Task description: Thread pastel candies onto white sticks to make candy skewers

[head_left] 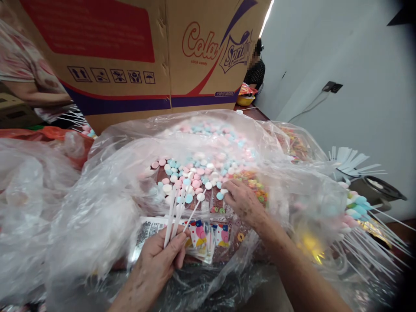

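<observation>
My left hand [162, 251] is closed around several thin white sticks [173, 210] that fan upward. One slanting white stick reaches a white round marshmallow [200, 197], which appears to sit on its upper part. My right hand [242, 200] is among the loose candy, with its fingers bent together at a white marshmallow [224, 191] by the fingertips. Beyond both hands spreads a pile of pink, blue and white marshmallows [196, 177] in an opened clear plastic bag [130, 138]. Colourful ring candies [256, 188] lie beside my right hand. Printed wrappers [196, 234] lie under the left hand's sticks.
A large cardboard box [120, 86] stands behind the bag. At right are marshmallow sticks [357, 212], white strips [349, 160] and a dark pan [380, 188]. Crumpled plastic [29, 195] covers the left. One person's arm [39, 95] shows at left; another person [255, 71] is behind.
</observation>
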Motion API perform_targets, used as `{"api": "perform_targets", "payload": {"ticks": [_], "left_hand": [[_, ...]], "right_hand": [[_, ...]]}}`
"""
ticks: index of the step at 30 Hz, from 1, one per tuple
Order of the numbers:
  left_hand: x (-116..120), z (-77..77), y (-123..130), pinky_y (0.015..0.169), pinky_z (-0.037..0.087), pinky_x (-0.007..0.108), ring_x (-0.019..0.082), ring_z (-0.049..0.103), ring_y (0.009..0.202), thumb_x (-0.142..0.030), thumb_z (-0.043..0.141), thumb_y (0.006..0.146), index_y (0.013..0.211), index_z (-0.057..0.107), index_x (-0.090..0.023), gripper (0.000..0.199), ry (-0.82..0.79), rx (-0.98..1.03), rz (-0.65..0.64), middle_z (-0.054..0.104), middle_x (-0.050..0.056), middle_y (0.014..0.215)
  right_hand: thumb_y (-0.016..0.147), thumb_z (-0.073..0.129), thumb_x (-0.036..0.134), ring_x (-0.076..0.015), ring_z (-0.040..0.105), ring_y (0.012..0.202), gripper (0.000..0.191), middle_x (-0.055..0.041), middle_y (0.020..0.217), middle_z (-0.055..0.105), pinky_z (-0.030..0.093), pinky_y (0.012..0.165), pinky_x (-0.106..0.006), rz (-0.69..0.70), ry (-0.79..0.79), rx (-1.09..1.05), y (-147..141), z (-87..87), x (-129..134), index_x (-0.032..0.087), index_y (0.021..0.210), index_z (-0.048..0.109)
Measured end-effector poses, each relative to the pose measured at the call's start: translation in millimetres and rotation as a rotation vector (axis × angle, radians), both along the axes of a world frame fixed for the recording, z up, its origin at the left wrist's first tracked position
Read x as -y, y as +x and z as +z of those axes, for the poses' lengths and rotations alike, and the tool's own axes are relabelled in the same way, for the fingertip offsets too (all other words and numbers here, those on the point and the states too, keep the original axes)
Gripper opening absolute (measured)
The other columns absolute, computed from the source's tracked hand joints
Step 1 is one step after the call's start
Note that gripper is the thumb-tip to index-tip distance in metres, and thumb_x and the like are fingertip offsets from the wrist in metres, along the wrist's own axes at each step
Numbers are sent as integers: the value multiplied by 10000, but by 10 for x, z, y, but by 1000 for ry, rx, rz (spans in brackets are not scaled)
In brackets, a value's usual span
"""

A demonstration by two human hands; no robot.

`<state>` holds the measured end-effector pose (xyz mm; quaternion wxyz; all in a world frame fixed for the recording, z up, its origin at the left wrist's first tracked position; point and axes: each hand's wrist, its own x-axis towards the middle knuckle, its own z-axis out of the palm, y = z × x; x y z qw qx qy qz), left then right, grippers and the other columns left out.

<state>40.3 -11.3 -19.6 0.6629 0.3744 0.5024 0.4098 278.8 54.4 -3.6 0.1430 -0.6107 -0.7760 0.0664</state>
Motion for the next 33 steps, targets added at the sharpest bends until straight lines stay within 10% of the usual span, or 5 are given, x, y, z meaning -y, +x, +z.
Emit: {"api": "perform_targets", "payload": {"ticks": [9,14,33], "left_hand": [[10,47,18,448,284,198,86,351,436,-505,708,733,470,608,-177,432,0,-54,-73,466,-37,401],[-1,51,12,351,125,207,57,248,346,-520,693,738,553,643,-173,396,-46,-80,-84,477,-47,405],[-2,86,54,316,126,192,54,249,311,-526,738,652,652,668,-173,360,-77,-43,-63,501,-56,387]], "right_hand": [[857,471,116,-167,561,817,166,-33,880,631,376,741,-255,25,-145,-95,-22,-164,-23,179,927,608],[838,484,129,-155,526,737,139,-9,824,600,355,698,-255,-85,-69,-128,54,-120,-17,180,924,581],[882,484,102,-183,589,888,164,-68,953,654,415,787,-267,-29,-37,113,-65,-140,22,176,943,616]]}}
